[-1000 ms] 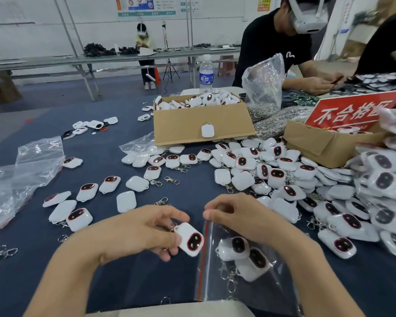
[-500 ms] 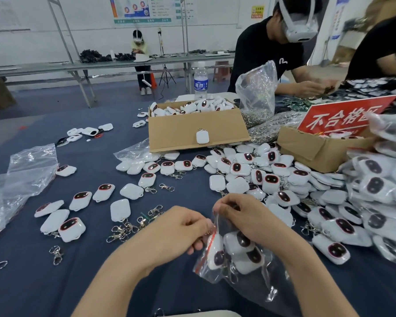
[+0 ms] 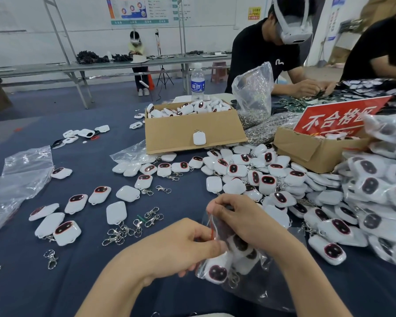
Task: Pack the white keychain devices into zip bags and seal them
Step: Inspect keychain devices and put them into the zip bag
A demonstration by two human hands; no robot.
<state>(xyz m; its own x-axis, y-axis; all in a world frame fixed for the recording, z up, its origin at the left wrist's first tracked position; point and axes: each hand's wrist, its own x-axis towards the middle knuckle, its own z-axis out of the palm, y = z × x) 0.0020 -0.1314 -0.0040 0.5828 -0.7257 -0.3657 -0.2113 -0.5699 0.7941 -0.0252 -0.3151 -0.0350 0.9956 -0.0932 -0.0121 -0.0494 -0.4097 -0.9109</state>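
The zip bag (image 3: 258, 289) is held just above the blue table cover (image 3: 85, 275), close to the person's body. The left hand (image 3: 183, 245) pinches the bag mouth at the red zip strip (image 3: 212, 228) between thumb and curled fingers. The right hand (image 3: 242, 220) pinches the upper end of the same strip with its fingers bent over the bag. White keychain devices (image 3: 216, 269) lie inside the bag, with at least three dark faces showing through the plastic. Whether the strip is pressed closed along its full length cannot be told.

Loose devices (image 3: 245, 172) are heaped beyond the hands, in front of an open cardboard box (image 3: 192, 133) filled with more. Metal clasps (image 3: 128, 229) lie to the left of the hands. Filled bags (image 3: 380, 186) are stacked at the right, beside a second box (image 3: 311, 152) carrying a red sign (image 3: 336, 120).
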